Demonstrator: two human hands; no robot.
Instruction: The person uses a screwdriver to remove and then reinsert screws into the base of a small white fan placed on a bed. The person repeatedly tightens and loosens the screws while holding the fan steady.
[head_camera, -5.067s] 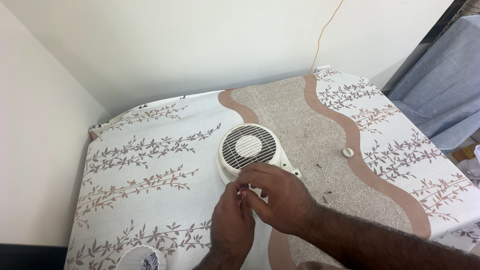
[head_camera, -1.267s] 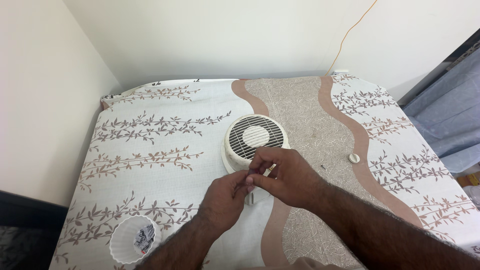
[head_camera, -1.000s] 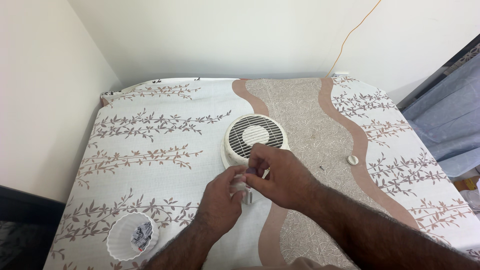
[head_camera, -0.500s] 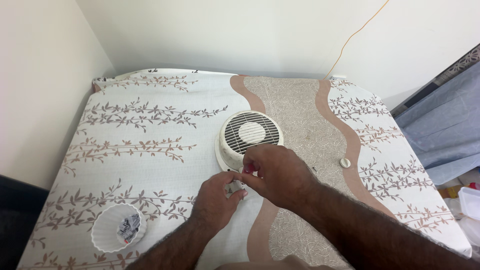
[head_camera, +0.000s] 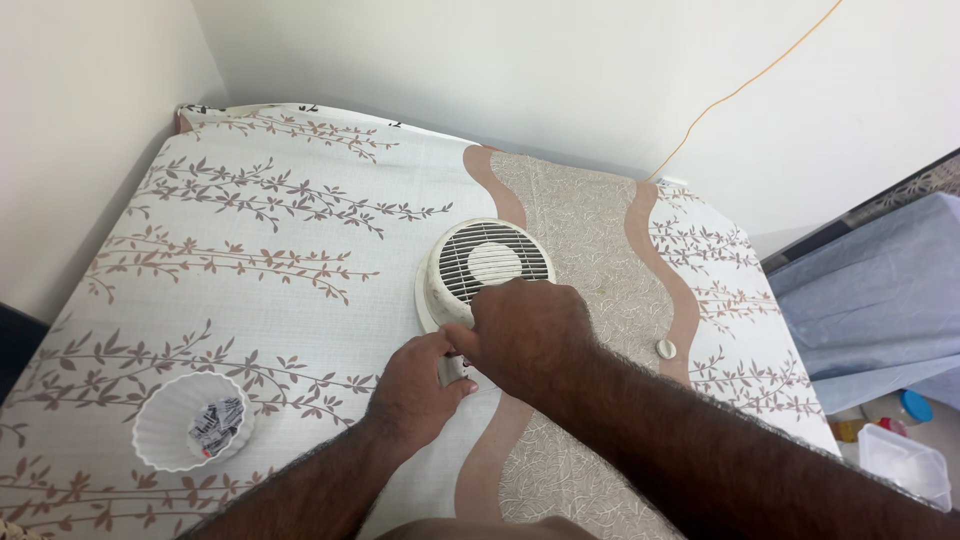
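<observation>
Your right hand (head_camera: 530, 330) closes over the near rim of the round cream plastic fan housing (head_camera: 480, 272) on the leaf-patterned tablecloth (head_camera: 250, 260); your left hand (head_camera: 412, 385) pinches something hidden beneath. A white ribbed bowl (head_camera: 160, 425) sits left, a small cream knob (head_camera: 666, 349) right.

I am working with a single view: the head camera is looking steeply down and forward over a table (head_camera: 250, 300) draped in a leaf-patterned cloth. It is sitting close enough that both forearms are entering from the bottom edge and filling the lower centre. The table is spanning most of the frame, with walls running across the top and upper left.
</observation>
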